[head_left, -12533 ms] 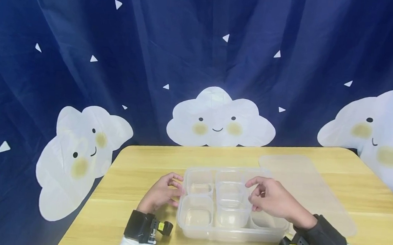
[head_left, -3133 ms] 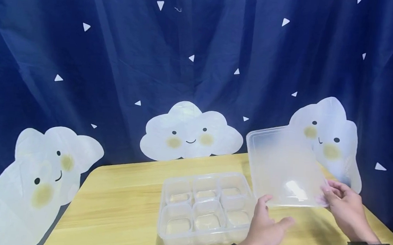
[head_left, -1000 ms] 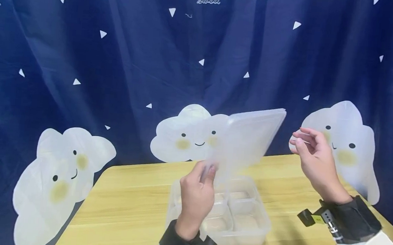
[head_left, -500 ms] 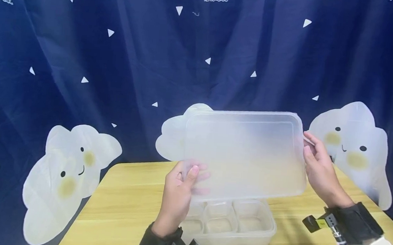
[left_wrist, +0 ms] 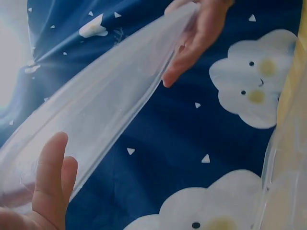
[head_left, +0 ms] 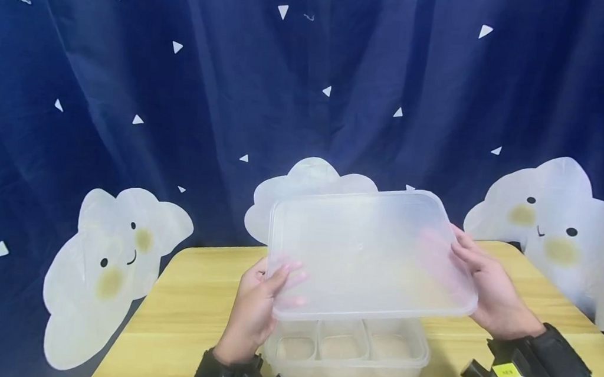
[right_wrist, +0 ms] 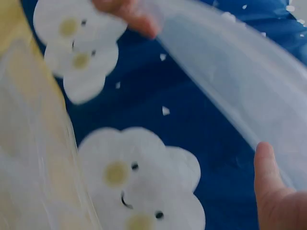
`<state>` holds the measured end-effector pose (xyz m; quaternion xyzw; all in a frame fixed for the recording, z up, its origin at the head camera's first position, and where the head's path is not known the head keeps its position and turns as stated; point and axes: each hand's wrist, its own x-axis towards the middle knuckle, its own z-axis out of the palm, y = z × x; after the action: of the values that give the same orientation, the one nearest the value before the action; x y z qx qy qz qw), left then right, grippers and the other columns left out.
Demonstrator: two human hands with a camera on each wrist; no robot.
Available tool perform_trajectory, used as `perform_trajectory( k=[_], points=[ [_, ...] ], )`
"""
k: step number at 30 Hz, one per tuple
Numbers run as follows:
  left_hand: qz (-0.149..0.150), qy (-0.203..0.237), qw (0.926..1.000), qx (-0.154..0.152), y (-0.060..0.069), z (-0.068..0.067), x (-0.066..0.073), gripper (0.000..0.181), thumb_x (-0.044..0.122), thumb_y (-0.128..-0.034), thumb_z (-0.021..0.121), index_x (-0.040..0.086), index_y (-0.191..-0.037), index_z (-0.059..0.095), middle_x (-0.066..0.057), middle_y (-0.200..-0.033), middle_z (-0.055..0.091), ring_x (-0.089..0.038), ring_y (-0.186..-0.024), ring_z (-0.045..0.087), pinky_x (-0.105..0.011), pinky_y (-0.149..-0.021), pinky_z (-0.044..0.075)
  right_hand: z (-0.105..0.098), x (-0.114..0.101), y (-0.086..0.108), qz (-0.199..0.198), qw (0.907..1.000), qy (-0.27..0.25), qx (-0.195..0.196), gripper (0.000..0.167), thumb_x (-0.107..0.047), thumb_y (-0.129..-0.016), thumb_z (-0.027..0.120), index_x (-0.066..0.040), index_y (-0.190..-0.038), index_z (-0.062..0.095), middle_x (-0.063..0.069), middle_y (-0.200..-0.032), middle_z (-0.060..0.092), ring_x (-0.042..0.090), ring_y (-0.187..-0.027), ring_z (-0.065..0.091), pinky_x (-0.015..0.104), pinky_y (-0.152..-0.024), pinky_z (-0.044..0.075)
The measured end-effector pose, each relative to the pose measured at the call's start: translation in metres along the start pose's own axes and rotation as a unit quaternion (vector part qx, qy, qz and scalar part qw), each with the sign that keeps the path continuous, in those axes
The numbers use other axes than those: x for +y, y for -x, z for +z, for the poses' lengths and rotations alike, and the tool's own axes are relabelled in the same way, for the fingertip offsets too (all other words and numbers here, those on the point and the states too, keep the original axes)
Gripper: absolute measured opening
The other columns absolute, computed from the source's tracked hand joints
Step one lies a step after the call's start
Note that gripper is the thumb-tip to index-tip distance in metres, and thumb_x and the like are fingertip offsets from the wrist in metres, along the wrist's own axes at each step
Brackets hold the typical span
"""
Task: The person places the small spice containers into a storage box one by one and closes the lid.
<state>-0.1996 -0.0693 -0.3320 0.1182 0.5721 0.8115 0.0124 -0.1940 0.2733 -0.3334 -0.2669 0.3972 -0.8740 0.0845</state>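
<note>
A translucent, rounded rectangular plastic lid (head_left: 361, 246) is held tilted in the air between both hands. My left hand (head_left: 249, 311) grips its left edge, thumb on the near face and fingers showing through from behind. At the right edge my right hand (head_left: 498, 295) holds it, with fingers blurred behind the plastic. Below the lid stands a clear plastic box (head_left: 351, 373) with small inner containers (head_left: 343, 340); its back row is hidden by the lid. The left wrist view shows the lid (left_wrist: 110, 91) edge-on between the hands, and so does the right wrist view.
The box stands on a light wooden table (head_left: 181, 297) near its front. A dark blue curtain (head_left: 224, 88) with printed clouds hangs right behind the table's back edge.
Earlier the lid lay on the table's right side, then was lifted. One second ago only my left hand held it; since then my right hand has gripped it and it has lowered slightly.
</note>
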Motion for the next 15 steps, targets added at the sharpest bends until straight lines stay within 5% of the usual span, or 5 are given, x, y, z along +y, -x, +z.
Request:
perform_trajectory(
  k=[4, 8, 15],
  points=[
    [-0.007, -0.007, 0.9999, 0.005, 0.001, -0.006, -0.003, 0.039, 0.002, -0.0989, 0.05, -0.011, -0.135, 0.04, -0.019, -0.119, 0.062, -0.023, -0.1, 0.067, -0.04, -0.072, 0.06, 0.001, 0.005, -0.001, 0.031, 0.9987, -0.014, 0.039, 0.044, -0.011, -0.107, 0.025, -0.025, -0.149, 0.024, -0.001, -0.133, 0.056, 0.017, -0.116, 0.057, 0.03, -0.093, 0.051],
    [-0.005, -0.059, 0.998, 0.024, 0.004, -0.008, -0.008, 0.044, 0.001, -0.099, 0.048, -0.008, -0.14, 0.034, -0.021, -0.128, 0.055, -0.025, -0.108, 0.062, -0.041, -0.087, 0.055, -0.001, 0.013, 0.001, 0.052, 0.9945, 0.027, 0.087, 0.055, -0.013, -0.107, 0.031, -0.03, -0.153, 0.005, -0.006, -0.128, 0.059, 0.013, -0.11, 0.059, 0.028, -0.087, 0.054],
    [-0.011, -0.147, 0.9874, 0.057, 0.007, -0.013, -0.023, 0.055, 0.014, -0.1045, 0.04, -0.004, -0.151, 0.016, -0.022, -0.155, 0.022, -0.037, -0.142, 0.022, -0.052, -0.115, 0.02, -0.009, 0.032, 0.006, 0.097, 0.9699, 0.156, 0.159, 0.061, -0.027, -0.107, 0.035, -0.024, -0.156, -0.002, -0.018, -0.125, 0.054, 0.005, -0.108, 0.057, 0.027, -0.087, 0.052]
  ],
)
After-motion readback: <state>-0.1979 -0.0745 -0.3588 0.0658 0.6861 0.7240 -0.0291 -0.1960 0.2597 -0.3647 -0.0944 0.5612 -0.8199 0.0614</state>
